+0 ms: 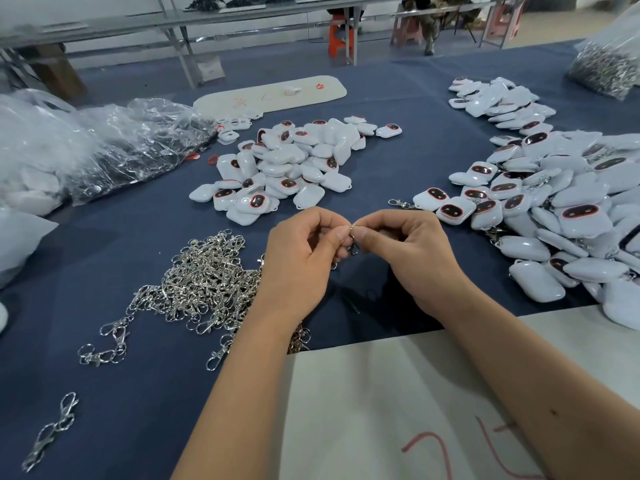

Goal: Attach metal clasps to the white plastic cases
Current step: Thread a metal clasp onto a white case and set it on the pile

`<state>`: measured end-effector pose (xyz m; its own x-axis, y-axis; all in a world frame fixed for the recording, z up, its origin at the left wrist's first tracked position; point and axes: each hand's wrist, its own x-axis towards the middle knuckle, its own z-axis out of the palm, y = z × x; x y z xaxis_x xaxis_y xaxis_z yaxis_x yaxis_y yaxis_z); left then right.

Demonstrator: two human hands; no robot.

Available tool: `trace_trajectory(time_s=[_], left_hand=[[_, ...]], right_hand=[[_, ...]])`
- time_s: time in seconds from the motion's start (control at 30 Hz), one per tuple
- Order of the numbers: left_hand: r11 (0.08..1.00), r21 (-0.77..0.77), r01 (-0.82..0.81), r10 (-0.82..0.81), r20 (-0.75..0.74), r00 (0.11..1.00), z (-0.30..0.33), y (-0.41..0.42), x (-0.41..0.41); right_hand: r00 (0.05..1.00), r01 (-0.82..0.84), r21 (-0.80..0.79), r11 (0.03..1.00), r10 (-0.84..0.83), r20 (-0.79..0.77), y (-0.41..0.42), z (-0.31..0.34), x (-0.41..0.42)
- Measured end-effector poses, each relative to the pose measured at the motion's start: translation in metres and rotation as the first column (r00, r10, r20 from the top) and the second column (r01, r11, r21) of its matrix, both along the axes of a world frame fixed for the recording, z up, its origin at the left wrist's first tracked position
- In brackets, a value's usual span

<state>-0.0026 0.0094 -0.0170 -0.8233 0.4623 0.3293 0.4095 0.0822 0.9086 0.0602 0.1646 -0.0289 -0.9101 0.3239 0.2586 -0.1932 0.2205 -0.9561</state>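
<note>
One small metal clasp (353,239) hangs between my two hands above the blue cloth. My left hand (301,258) pinches its ring from the left and my right hand (408,252) pinches it from the right, with the hook end dangling below the fingertips. A heap of loose silver clasps (204,285) lies left of my left wrist. White plastic cases with red-rimmed dark ovals sit in a middle pile (287,168) beyond my hands. A larger pile of cases (554,209), some with clasps on them, spreads at the right.
Crumpled clear plastic bags (104,147) fill the left side. A bag of clasps (606,71) stands at the far right. A white board (270,93) lies at the back, a white sheet with red marks (398,393) under my forearms. Stray clasps (52,431) lie near left.
</note>
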Motion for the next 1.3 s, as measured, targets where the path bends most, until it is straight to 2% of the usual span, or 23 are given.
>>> trace_trajectory(time_s=[0.23,0.43,0.7,0.93,1.07,1.3], left_hand=[[0.986,-0.130,-0.103,0.081,-0.166,0.983,-0.0062,-0.0016,-0.0014],[0.993,-0.075,-0.093,0.085,-0.109,0.990,-0.0033,0.0009,0.0003],[0.991,-0.105,-0.078,0.054,-0.214,0.975,0.0004,-0.0003,-0.0001],[0.979,-0.181,-0.096,0.032,-0.329,0.944,-0.0014,-0.0061,-0.0039],[0.976,-0.185,-0.111,0.042,-0.341,0.939,-0.0015,-0.0074,-0.0033],[0.982,-0.128,-0.139,0.094,-0.310,0.946,-0.0029,-0.0008,0.0005]], right_hand=[[0.998,0.053,0.209,0.977,-0.055,0.001,-0.0051,-0.0003,0.0005],[0.994,0.090,0.178,0.980,-0.078,-0.070,-0.0037,0.0013,0.0040],[0.992,0.097,0.175,0.980,-0.080,-0.099,-0.0026,0.0007,0.0027],[0.989,0.133,0.272,0.953,-0.109,-0.103,-0.0047,0.0005,0.0030],[0.987,0.142,0.308,0.941,-0.109,-0.120,-0.0066,0.0022,0.0020],[0.957,0.242,0.421,0.874,-0.143,-0.252,-0.0091,0.0050,0.0046]])
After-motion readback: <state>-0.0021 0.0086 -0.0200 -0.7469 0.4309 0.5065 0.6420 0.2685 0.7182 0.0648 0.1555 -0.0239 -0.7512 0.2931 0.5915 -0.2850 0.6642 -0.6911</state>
